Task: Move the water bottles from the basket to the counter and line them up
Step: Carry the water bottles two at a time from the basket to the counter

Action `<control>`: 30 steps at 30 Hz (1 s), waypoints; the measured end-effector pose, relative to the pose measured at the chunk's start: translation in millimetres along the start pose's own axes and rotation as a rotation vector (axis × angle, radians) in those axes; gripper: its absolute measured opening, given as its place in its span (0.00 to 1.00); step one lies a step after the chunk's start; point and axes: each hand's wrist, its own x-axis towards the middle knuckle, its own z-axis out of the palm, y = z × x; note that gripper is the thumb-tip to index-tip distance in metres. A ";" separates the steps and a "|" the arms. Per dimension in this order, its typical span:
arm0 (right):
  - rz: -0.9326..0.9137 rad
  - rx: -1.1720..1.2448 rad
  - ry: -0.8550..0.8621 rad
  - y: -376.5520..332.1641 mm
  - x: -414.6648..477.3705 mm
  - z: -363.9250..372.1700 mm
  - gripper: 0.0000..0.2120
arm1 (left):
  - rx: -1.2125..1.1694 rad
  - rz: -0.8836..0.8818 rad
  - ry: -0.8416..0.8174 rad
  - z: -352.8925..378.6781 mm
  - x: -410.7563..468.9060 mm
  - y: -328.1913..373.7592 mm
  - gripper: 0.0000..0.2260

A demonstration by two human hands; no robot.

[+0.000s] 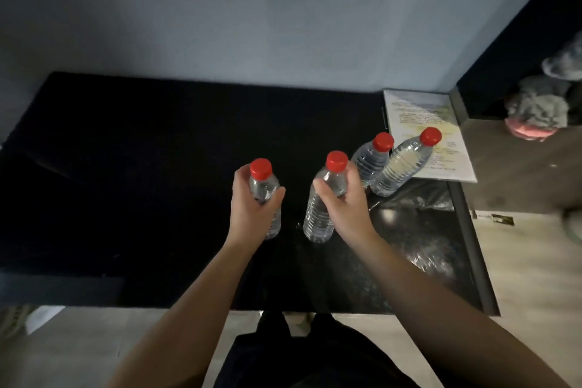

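4 clear water bottles with red caps are up on the black table (141, 151), all to the left of a printed sheet (419, 107) that lies in the table's far right corner. Bottle 1 (400, 168) stands at the sheet's near left corner. Bottle 2 (370, 159) is just left of it, the 2 almost touching. Bottle 3 (318, 217) comes next, further left of the sheet, with the right hand (343, 201) curled round its shoulder just under the cap. Bottle 4 (263, 184) is the farthest left of the sheet, with a gap between it and bottle 3. The left hand (252, 201) wraps its fingers and thumb round its upper body.

Left of the sheet and beyond bottle 4, the dark tabletop runs bare to the wall (252, 9). On the near side of the sheet, a glossy strip reaches the table's right edge, and pale floor (529, 261) lies past it.

The left wrist hides most of bottle 4's lower body, so it is unclear whether it rests on the table; bottle 3 seems to stand on its base. The print on the sheet is too blurred to read. Right of the sheet sits a grey and pink bundle (541, 107), possibly cloth, cut off by the frame edge.
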 end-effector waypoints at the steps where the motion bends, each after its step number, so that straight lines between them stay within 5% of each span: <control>1: -0.004 -0.010 0.026 3.8 -1.7 1.5 0.16 | 0.000 0.004 -0.024 0.1 3.8 -0.2 0.24; 19: 0.034 -0.090 0.078 33.9 -20.8 2.8 0.30 | 0.155 0.092 -0.205 -15.1 7.9 -27.2 0.28; 30: 0.238 -0.072 0.122 62.8 -16.5 13.2 0.28 | 0.150 -0.076 -0.203 -10.9 15.3 -46.7 0.31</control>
